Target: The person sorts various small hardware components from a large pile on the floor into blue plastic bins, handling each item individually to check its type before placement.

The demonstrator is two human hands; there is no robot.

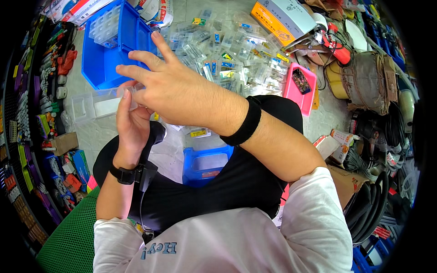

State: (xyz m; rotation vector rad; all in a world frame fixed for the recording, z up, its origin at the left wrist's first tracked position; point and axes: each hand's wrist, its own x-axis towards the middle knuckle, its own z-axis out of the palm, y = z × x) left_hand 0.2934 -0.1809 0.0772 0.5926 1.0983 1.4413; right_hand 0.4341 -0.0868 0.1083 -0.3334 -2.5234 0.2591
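Note:
A long clear plastic box (80,105) with a white slip (107,106) in it points to the left. My left hand (133,121) holds its nearer end, thumb on top and the other fingers partly hidden. Across from the right comes my right hand (164,76), thumb and index finger at that same end while its other fingers spread out. The exact contact is partly hidden. Behind the hands stands a blue plastic bin (94,65), with a stack of clear cases (106,27) in its upper part.
Many small clear boxes (225,65) lie heaped on the tiled floor. Right of them is a pink tray (302,87) holding a phone-like item (301,81). An orange and white carton (283,20) stands behind. Another blue bin (206,158) sits between my legs. Stocked shelves (27,136) line the left.

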